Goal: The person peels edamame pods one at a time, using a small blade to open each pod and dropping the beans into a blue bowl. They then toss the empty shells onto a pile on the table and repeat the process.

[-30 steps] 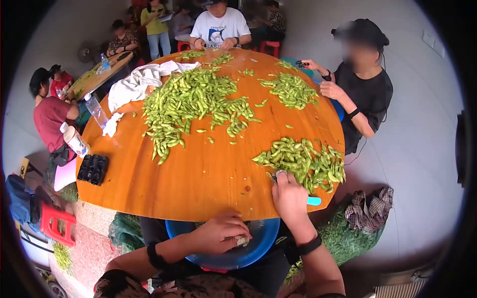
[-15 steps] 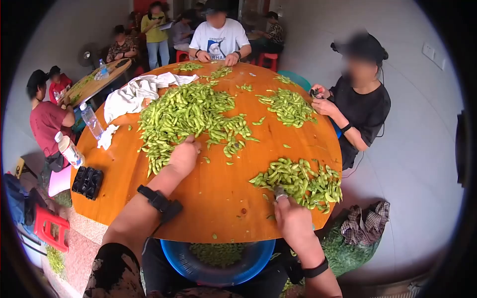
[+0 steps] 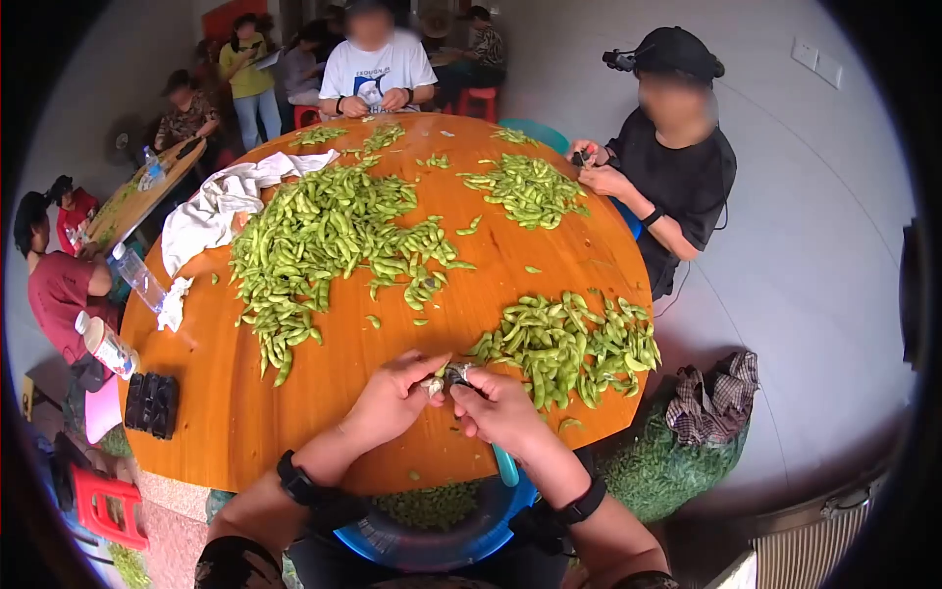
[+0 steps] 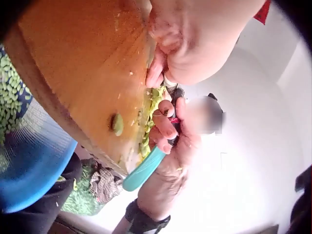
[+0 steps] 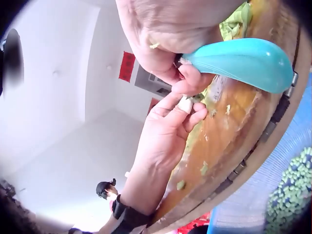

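Observation:
Both hands meet over the near part of the table. My left hand [image 3: 391, 398] pinches a small green pod [image 3: 441, 372] between thumb and fingers; a white wrap [image 5: 185, 104] covers its thumb tip. Against it, my right hand [image 3: 502, 410] grips a tool whose teal handle [image 3: 505, 465] sticks out below the palm; its dark and metal front end lies by the left fingertips, partly hidden. A large heap of green pods [image 3: 319, 231] lies beyond the hands, and a smaller heap [image 3: 569, 348] is just right of them.
Under the table's front edge is a blue basin [image 3: 491, 535] with shelled beans. A white cloth [image 3: 211, 211], bottles [image 3: 106, 344] and a black tray [image 3: 152, 404] line the left side. Someone in black [image 3: 677, 167] sits at the right.
My left hand has come back from the large heap to meet the right hand. My right hand has moved left off the smaller heap with the tool. The head view has shifted.

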The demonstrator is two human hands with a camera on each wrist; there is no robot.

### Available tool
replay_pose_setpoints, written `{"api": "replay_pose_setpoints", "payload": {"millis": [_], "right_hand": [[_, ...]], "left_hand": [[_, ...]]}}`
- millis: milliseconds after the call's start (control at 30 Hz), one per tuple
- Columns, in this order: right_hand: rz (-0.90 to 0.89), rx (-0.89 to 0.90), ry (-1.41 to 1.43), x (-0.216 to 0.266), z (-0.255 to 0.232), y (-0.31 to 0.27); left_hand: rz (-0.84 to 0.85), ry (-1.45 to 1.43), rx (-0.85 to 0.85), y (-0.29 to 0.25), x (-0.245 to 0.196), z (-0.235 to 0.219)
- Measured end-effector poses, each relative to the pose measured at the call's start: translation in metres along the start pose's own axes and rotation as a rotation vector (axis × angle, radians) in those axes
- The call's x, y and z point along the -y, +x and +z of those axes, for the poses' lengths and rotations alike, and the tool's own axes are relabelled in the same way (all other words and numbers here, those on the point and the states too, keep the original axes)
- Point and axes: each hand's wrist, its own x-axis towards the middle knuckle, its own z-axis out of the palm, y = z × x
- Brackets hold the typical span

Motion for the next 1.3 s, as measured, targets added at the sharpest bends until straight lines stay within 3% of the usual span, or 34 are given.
{"api": "replay_pose_setpoints", "payload": {"millis": [100,167,267,367,500,567,800,900,1000,1067,1133,1200,1267,1300], "right_hand": [[-0.042,-0.056,-0.088,-0.001,0.003,-0.004],[-0.132,-0.062,-0.245,-0.003,0.004,-0.006],[-0.069,-0.047,-0.211,-0.002,0.007,-0.004],[-0.151,-0.108,-0.156,-0.012,0.009,0.003],[-0.074,-0.088,-0.077,-0.012,0.01,0.003],[-0.152,-0.114,-0.265,-0.007,0.014,-0.001],[-0.111,-0.112,-0.306,-0.002,0.015,0.002],[-0.208,-0.158,-0.337,-0.009,0.014,0.008],[-0.241,-0.121,-0.162,-0.008,0.011,0.009],[0.084,-0.043,0.121,0.003,0.005,0.006],[0.103,-0.049,0.077,0.007,0.003,0.004],[0.12,-0.054,0.031,0.003,0.004,0.006],[-0.292,-0.168,-0.261,-0.013,0.01,0.01],[-0.289,-0.168,-0.26,-0.012,0.013,0.008]], "left_hand": [[0.023,0.156,0.004,0.001,-0.003,-0.004],[0.127,0.271,-0.078,0.0,0.002,-0.002],[0.171,0.387,-0.147,-0.003,0.0,0.001],[0.152,0.418,-0.174,-0.005,-0.003,0.003],[0.102,0.364,-0.176,-0.005,-0.005,0.003],[0.091,0.376,-0.174,-0.005,-0.003,0.002],[0.154,0.428,-0.183,-0.007,0.0,0.003],[0.151,0.383,-0.184,-0.005,-0.002,0.002],[0.076,0.345,-0.14,-0.003,-0.003,0.0],[-0.233,-0.391,-0.118,-0.003,0.008,0.003],[-0.275,-0.466,-0.043,0.0,0.007,-0.006],[-0.392,-0.746,-0.001,0.001,0.009,-0.011],[-0.41,-0.689,-0.013,0.003,0.005,-0.011],[-0.43,-0.634,-0.023,0.003,0.004,-0.01]]}}
